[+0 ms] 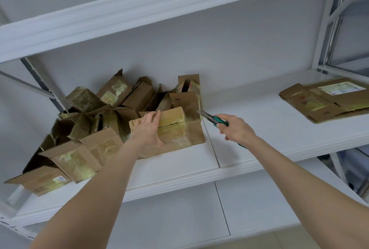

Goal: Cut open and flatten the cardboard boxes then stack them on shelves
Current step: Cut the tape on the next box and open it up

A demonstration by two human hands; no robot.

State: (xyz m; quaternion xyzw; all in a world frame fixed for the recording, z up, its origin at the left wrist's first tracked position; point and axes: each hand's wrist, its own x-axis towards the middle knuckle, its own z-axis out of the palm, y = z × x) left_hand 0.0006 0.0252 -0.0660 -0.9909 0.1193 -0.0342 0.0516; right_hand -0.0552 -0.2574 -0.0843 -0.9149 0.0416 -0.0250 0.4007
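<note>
1. Left forearm [95, 179] and right forearm [295, 171] are reaching up from the near edge toward the middle shelf [179, 175].
2. Right hand [236, 129] is clamping its fingers round a green knife [218, 121]; the blade [203, 114] is pointing up and to the left.
3. Left hand [148, 131] is lying on a taped box [175, 129], fingers nearly straight over the top, thumb spread down the near face.
4. That box is sitting at the right front of a pile [89, 121] of uncut boxes, its long axis running left to right along the shelf.
5. Its right end is lying just beside the blade tip; contact cannot be told.
6. Judged from this, the knife hand is standing nearer the taped seam, so the cut is likely starting from the right.
7. Flattened boxes [327, 99] are resting well apart at the far right.
</note>
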